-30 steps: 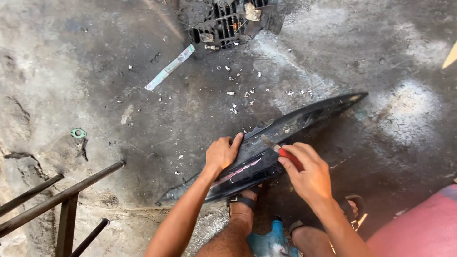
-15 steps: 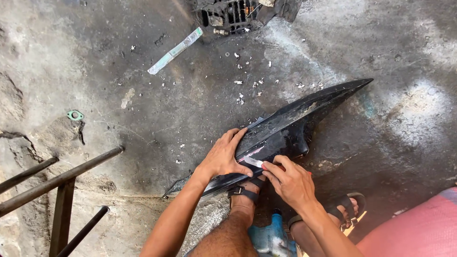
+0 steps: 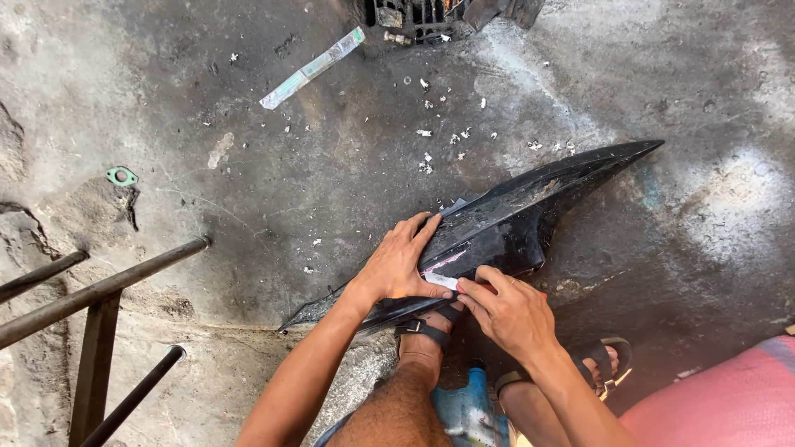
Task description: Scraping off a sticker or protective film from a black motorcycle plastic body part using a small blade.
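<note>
A long black pointed plastic panel point(image 3: 530, 207) lies on the stained concrete floor, its tip aimed to the upper right. My left hand point(image 3: 402, 261) presses flat on the panel's lower part, fingers spread. My right hand point(image 3: 509, 310) sits just right of it, fingertips pinching a small white and pink strip point(image 3: 440, 280) on the panel's edge. A red object shows faintly under the right fingers; I cannot tell what it is. My sandalled feet point(image 3: 426, 331) rest below the panel.
A dark metal frame point(image 3: 99, 290) with bars stands at the left. A drain grate point(image 3: 418, 16) is at the top, a flat wrapper strip point(image 3: 310, 68) near it, white scraps point(image 3: 426, 157) scattered, a green gasket point(image 3: 122, 175) at left, pink cloth point(image 3: 720, 406) lower right.
The panel has been tilted up and turned a little. My right hand slid down and left until it met the left hand at the white strip. The view moved closer.
</note>
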